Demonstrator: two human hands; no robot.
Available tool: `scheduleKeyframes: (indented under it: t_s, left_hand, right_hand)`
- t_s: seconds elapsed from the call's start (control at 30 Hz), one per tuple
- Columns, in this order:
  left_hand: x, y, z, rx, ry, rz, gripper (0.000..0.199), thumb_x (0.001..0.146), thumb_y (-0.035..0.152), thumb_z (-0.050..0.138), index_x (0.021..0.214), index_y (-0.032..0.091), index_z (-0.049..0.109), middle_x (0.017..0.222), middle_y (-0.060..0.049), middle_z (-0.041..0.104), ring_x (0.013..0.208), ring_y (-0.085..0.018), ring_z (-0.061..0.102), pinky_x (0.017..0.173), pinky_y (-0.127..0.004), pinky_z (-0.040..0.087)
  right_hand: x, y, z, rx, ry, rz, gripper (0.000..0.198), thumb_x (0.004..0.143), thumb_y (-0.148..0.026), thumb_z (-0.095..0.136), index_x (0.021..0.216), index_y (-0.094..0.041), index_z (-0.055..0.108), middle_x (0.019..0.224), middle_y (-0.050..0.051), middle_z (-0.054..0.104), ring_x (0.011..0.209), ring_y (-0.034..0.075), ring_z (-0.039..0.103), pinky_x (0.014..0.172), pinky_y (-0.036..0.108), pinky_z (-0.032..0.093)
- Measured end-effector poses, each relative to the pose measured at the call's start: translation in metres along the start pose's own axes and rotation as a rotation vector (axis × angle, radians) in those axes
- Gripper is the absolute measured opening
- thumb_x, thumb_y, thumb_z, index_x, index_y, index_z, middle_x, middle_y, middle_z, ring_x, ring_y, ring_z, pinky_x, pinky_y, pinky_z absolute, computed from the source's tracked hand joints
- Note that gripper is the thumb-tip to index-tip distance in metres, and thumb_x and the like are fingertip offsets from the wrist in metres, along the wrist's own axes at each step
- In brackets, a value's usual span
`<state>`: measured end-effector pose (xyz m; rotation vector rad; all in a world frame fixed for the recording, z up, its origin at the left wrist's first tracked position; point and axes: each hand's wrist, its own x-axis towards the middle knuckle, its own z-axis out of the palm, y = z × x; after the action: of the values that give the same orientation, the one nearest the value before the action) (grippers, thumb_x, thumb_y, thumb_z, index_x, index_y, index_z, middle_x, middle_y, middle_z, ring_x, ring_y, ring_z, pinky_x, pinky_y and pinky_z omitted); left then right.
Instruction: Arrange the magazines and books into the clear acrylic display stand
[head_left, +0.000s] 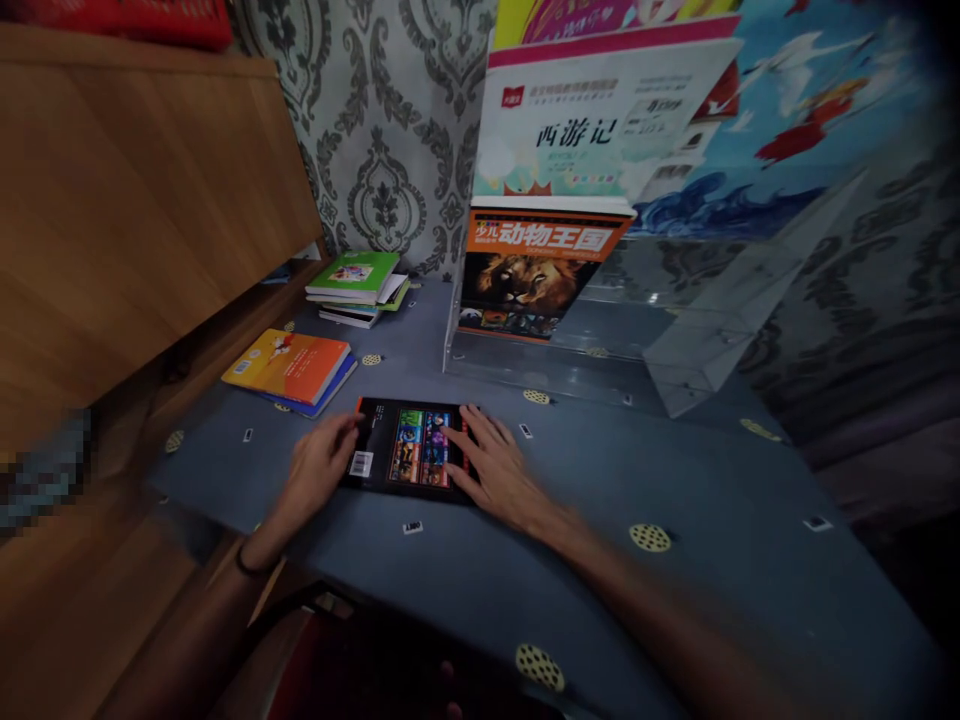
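Note:
A black book (380, 452) lies flat on the blue tablecloth (600, 470), back cover up, with a barcode and several small colour pictures. My left hand (322, 462) is at its left edge, with its fingers curled in and closed on that edge. Across the book's right side rests my right hand (499, 470), open, with fingers spread over the cover and partly hiding it. To the left of the book, an orange book (289, 365) lies on top of a blue book (336, 385).
A small stack of books with a green book (352, 274) on top sits near the wall. At the back right, a clear acrylic stand (690, 365) holds a lion-covered book (525, 280) and a white book (570, 130). A wooden cabinet (142, 200) borders the left side.

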<state>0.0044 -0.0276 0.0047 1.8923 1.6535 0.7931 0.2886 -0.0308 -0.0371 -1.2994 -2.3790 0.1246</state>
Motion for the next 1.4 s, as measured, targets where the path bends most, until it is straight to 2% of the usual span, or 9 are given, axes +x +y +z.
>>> scheduleKeyframes:
  t_s: [0.07,0.13,0.43,0.63,0.83,0.93,1.1,1.23,1.4]
  left_hand:
    - [0.011,-0.007,0.002,0.28,0.108,0.11,0.033,0.095,0.027,0.049,0.123,0.021,0.065,0.113,-0.011,0.069,0.109,-0.027,0.062,0.097,-0.043,0.051]
    - [0.02,-0.01,0.008,0.424,0.092,0.168,0.036,0.095,0.022,0.048,0.128,0.02,0.062,0.117,-0.012,0.067,0.114,-0.029,0.059,0.102,-0.047,0.049]
    - [0.051,0.001,0.013,0.404,-0.091,0.282,0.042,0.095,0.014,0.045,0.135,0.019,0.057,0.132,-0.01,0.067,0.12,-0.024,0.061,0.108,-0.042,0.047]
    - [-0.011,0.025,0.029,0.699,-0.072,0.312,0.037,0.099,0.022,0.047,0.133,0.015,0.06,0.142,-0.018,0.06,0.13,-0.032,0.056,0.108,-0.049,0.044]
    - [-0.08,0.026,0.045,0.703,0.001,0.302,0.043,0.101,0.024,0.043,0.141,0.011,0.055,0.147,-0.018,0.057,0.135,-0.034,0.053,0.106,-0.052,0.046]
    - [-0.09,0.022,0.042,0.68,0.029,0.278,0.044,0.102,0.027,0.044,0.142,0.011,0.054,0.147,-0.018,0.057,0.135,-0.033,0.053,0.105,-0.052,0.047]
    - [-0.092,0.015,0.039,0.657,0.087,0.301,0.035,0.102,0.027,0.046,0.13,0.013,0.061,0.141,-0.018,0.062,0.137,-0.033,0.051,0.109,-0.053,0.045]
    - [-0.092,0.01,0.039,0.666,0.098,0.347,0.026,0.101,0.028,0.05,0.116,0.012,0.065,0.124,-0.016,0.07,0.126,-0.033,0.059,0.108,-0.053,0.044]
    - [-0.09,0.006,0.037,0.662,0.1,0.389,0.027,0.101,0.029,0.051,0.118,0.013,0.063,0.12,-0.015,0.07,0.125,-0.034,0.058,0.106,-0.053,0.044]
  right_hand:
    - [0.001,-0.001,-0.002,-0.01,-0.02,0.007,0.052,0.098,-0.04,0.056,0.144,-0.017,0.055,0.158,0.022,0.04,0.15,0.036,0.034,0.116,0.061,0.036]
    - [0.002,-0.002,-0.004,-0.017,-0.037,0.014,0.054,0.098,-0.043,0.056,0.146,-0.018,0.053,0.16,0.021,0.037,0.151,0.036,0.031,0.116,0.06,0.036]
    - [-0.012,-0.023,-0.014,-0.178,-0.003,0.076,0.053,0.098,-0.053,0.052,0.14,-0.022,0.058,0.145,0.019,0.055,0.131,0.038,0.05,0.108,0.063,0.039]
    - [-0.017,-0.028,-0.018,-0.199,-0.001,0.077,0.047,0.099,-0.049,0.05,0.138,-0.024,0.059,0.14,0.017,0.058,0.126,0.036,0.052,0.107,0.063,0.039]
    - [-0.001,-0.028,-0.02,-0.067,-0.011,-0.006,0.037,0.104,-0.037,0.044,0.128,-0.02,0.067,0.128,0.015,0.067,0.121,0.032,0.058,0.108,0.059,0.042]
    - [0.019,-0.041,-0.018,0.103,-0.094,-0.177,0.038,0.106,-0.033,0.041,0.129,-0.018,0.067,0.132,0.013,0.067,0.126,0.027,0.057,0.109,0.051,0.045]
    - [0.054,-0.073,-0.006,0.244,-0.267,-0.42,0.044,0.107,-0.037,0.04,0.141,-0.015,0.057,0.144,0.012,0.06,0.143,0.025,0.044,0.119,0.053,0.035]
    - [0.073,-0.083,0.007,0.295,-0.335,-0.466,0.044,0.108,-0.043,0.038,0.142,-0.021,0.057,0.147,0.009,0.058,0.144,0.022,0.043,0.122,0.053,0.027]
    - [0.08,-0.081,0.016,0.361,-0.335,-0.471,0.044,0.106,-0.046,0.042,0.138,-0.022,0.06,0.144,0.008,0.061,0.139,0.022,0.048,0.123,0.053,0.025]
